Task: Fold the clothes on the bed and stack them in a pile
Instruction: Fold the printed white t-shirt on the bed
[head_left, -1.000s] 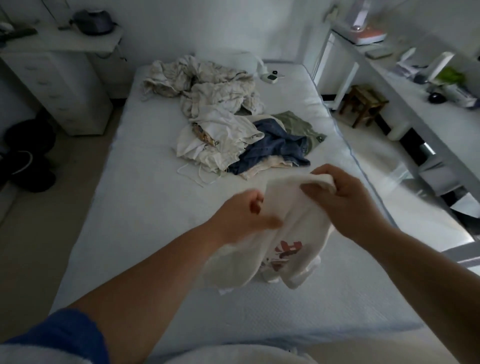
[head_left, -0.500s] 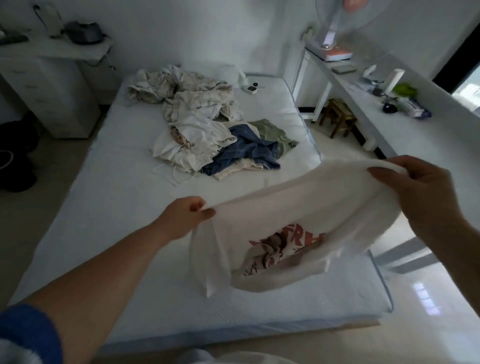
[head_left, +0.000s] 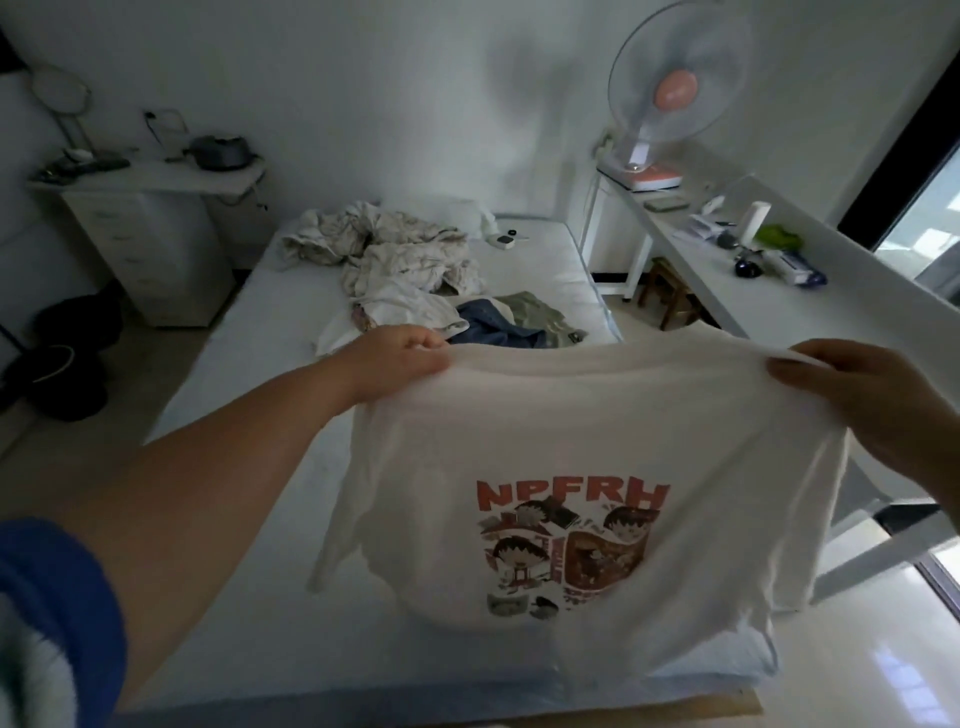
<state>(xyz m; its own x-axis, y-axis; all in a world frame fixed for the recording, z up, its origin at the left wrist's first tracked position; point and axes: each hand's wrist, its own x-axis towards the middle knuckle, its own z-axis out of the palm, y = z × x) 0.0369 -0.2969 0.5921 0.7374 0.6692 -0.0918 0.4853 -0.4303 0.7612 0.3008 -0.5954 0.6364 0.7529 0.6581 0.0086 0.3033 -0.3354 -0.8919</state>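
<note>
T-shirt (head_left: 597, 447) hangs spread above the near end of the bed (head_left: 249, 405), print facing the person. Left hand (head_left: 395, 358) and right hand (head_left: 857, 400) each pinch a shoulder. Unfolded clothes (head_left: 415, 291) lie mid-bed, beyond it.

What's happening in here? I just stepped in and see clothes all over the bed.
A person is holding up a white printed T-shirt by its shoulders, left hand and right hand each gripping an edge, spread out above the bed. A heap of unfolded clothes lies farther up the mattress. No folded pile is visible.
</note>
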